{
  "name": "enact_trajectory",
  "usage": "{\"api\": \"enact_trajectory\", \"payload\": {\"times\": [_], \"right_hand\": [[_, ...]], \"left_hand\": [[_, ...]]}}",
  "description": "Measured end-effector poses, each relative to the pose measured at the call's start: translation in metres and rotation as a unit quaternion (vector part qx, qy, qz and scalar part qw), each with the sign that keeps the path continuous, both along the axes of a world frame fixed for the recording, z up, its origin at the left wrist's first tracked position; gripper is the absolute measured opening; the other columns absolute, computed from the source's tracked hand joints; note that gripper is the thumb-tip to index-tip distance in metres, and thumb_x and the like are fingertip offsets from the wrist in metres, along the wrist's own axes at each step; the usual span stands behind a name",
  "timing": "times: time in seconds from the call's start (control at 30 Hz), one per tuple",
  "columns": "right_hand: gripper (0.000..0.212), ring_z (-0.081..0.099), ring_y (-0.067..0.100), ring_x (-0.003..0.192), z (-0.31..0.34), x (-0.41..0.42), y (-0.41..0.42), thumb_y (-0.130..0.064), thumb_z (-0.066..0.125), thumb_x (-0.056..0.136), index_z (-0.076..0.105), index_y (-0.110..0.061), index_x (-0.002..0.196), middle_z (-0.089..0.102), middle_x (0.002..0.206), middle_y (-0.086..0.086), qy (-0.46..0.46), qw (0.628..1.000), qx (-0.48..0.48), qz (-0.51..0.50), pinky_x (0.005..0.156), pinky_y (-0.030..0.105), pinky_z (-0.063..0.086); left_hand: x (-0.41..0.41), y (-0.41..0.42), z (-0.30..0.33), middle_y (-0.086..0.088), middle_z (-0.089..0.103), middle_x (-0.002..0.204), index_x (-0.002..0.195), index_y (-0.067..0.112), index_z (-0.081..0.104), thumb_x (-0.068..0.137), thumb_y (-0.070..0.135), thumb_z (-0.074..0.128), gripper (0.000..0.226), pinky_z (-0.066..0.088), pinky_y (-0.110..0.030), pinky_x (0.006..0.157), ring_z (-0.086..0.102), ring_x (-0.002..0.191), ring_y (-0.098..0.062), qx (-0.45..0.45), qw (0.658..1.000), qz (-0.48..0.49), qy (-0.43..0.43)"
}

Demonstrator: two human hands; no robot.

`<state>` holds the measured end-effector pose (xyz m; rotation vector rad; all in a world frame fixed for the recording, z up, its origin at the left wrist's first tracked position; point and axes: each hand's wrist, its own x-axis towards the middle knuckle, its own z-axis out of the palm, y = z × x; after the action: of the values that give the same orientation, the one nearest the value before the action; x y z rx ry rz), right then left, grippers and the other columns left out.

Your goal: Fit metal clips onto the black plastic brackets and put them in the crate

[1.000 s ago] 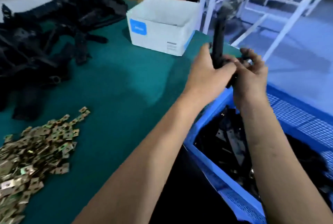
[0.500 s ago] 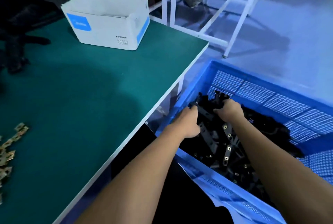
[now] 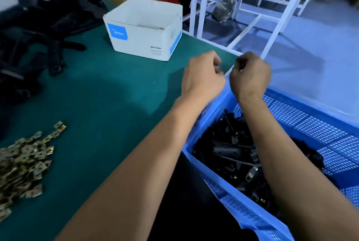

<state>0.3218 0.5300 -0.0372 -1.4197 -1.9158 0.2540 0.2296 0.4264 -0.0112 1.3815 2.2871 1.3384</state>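
Two curled, empty hands [image 3: 203,74] [image 3: 250,74] above crate [image 3: 320,130]

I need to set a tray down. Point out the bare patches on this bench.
Bare green mat lies between the white box, the clip pile and the left hand. The far-left side is crowded with black brackets. The blue crate is part-filled.

Black brackets [image 3: 231,149] w/ clips heaped in blue crate [image 3: 318,130], loose clips [image 3: 21,161] piled left

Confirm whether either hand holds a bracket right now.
No: the left hand and right hand are loosely curled, no bracket in either.
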Motion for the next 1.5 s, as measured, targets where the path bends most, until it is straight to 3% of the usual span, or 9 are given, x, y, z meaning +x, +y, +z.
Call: {"api": "enact_trajectory", "payload": {"times": [0.2,0.5,0.7,0.87,1.0,1.13,1.3,1.4,1.5], "right_hand": [[0.020,0.068,0.031,0.087,0.042,-0.110,-0.096,-0.018,0.058,0.089,0.074,-0.017,0.100,0.076,0.093,0.006,0.038,0.962,0.042,0.266,0.078,0.042,0.055],[0.015,0.066,0.040,0.089,0.035,-0.253,-0.276,-0.020,0.058,0.085,0.061,-0.014,0.098,0.070,0.096,0.014,-0.099,0.819,-0.019,0.565,0.075,0.045,0.054],[0.075,0.060,0.031,0.096,0.021,-0.302,-0.348,-0.054,0.077,0.081,0.044,-0.017,0.138,0.058,0.107,0.006,-0.154,0.812,-0.115,0.550,0.072,0.038,0.048],[0.060,0.060,0.019,0.080,0.025,-0.317,-0.367,-0.041,0.078,0.069,0.048,-0.027,0.119,0.057,0.095,-0.005,0.033,0.793,-0.353,0.495,0.057,0.030,0.051],[0.035,0.051,0.022,0.065,0.037,-0.322,-0.385,-0.013,0.066,0.080,0.051,-0.009,0.112,0.055,0.093,0.012,0.205,0.636,-0.578,0.469,0.045,0.024,0.038],[0.022,0.066,0.033,0.078,0.054,-0.320,-0.393,0.007,0.046,0.091,0.055,0.004,0.112,0.055,0.106,0.028,0.373,0.380,-0.731,0.426,0.055,0.028,0.055],[0.030,0.057,0.026,0.065,0.065,-0.307,-0.396,-0.004,0.040,0.096,0.047,0.007,0.123,0.051,0.108,0.029,0.351,0.250,-0.792,0.432,0.047,0.022,0.048],[0.036,0.058,0.025,0.068,0.060,-0.296,-0.391,-0.015,0.036,0.099,0.055,0.011,0.116,0.060,0.102,0.029,0.255,0.265,-0.791,0.489,0.046,0.021,0.050],[0.036,0.064,0.026,0.066,0.049,-0.294,-0.383,-0.017,0.034,0.104,0.064,0.000,0.112,0.068,0.092,0.023,0.129,0.421,-0.658,0.611,0.048,0.027,0.052]], "left_hand": [[-0.086,-0.086,0.012,0.011,0.073,0.089,0.089,0.022,0.067,0.080,0.005,0.059,0.021,0.055,-0.029,0.087,0.069,0.090,-0.007,0.081,0.984,0.148,-0.051],[-0.191,-0.282,0.012,0.012,0.066,0.089,0.098,0.024,0.071,0.083,0.012,0.064,0.020,0.044,-0.020,0.072,0.060,0.086,-0.011,0.042,0.909,0.415,-0.011],[-0.224,-0.376,-0.006,0.015,0.065,0.082,0.096,0.022,0.071,0.086,0.013,0.065,0.014,0.050,-0.023,0.079,0.064,0.088,-0.011,0.048,0.862,0.503,-0.031],[-0.236,-0.411,-0.013,-0.014,0.072,0.093,0.096,0.006,0.064,0.094,-0.004,0.056,0.013,0.062,-0.037,0.074,0.074,0.073,-0.023,0.216,0.844,0.439,-0.219],[-0.238,-0.420,-0.010,-0.020,0.069,0.096,0.103,-0.002,0.062,0.100,0.002,0.050,0.013,0.061,-0.031,0.071,0.074,0.072,-0.026,0.326,0.798,0.386,-0.327],[-0.238,-0.420,-0.014,-0.020,0.067,0.097,0.105,-0.003,0.061,0.100,0.009,0.054,0.014,0.061,-0.034,0.077,0.072,0.078,-0.028,0.362,0.776,0.356,-0.374],[-0.240,-0.423,-0.012,-0.016,0.071,0.119,0.119,0.003,0.062,0.105,0.041,0.052,0.041,0.060,-0.040,0.093,0.073,0.106,-0.029,0.369,0.794,0.264,-0.404],[-0.239,-0.421,-0.009,-0.009,0.065,0.091,0.110,0.008,0.053,0.102,0.044,0.057,0.037,0.061,-0.037,0.079,0.070,0.082,-0.022,0.392,0.781,0.258,-0.413],[-0.239,-0.422,-0.007,-0.014,0.060,0.093,0.119,0.008,0.052,0.102,0.032,0.063,0.032,0.049,-0.030,0.051,0.055,0.058,-0.018,0.434,0.744,0.297,-0.412]]}}
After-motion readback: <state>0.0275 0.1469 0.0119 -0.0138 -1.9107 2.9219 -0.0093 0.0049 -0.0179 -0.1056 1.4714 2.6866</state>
